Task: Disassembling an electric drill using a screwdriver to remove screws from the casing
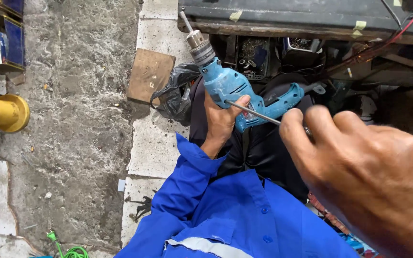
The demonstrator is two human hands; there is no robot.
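Left hand (223, 117) is closed around the body of a blue electric drill (237, 91), thumb lying across the housing near the middle. Drill is held up over the lap, chuck (201, 48) pointing up and to the left, with a short bit (185, 21) in it. Handle end points right, towards the dark clutter under the bench.

Right hand (369, 167) is close to the camera, large and a bit blurred, fingers curled shut around a thin metal shaft (252, 112) — looks like a screwdriver, handle hidden inside the fist. Shaft runs from the fist leftwards and its tip sits on the drill housing just beside the left thumb. Can't tell exactly what the tip is seated in.

Blue work shirt sleeve (192, 191) with a grey reflective strip fills the lower middle; dark trousers behind the drill.

Around it: rough concrete floor (82, 119), a flat brown wooden board (150, 74) lying on pale paving near a crumpled black plastic bag (175, 93). Yellow flanged part (3, 112) at the left edge, green cable (68, 248) at the bottom left. Red wire (397, 33) runs along the dark bench edge at top right
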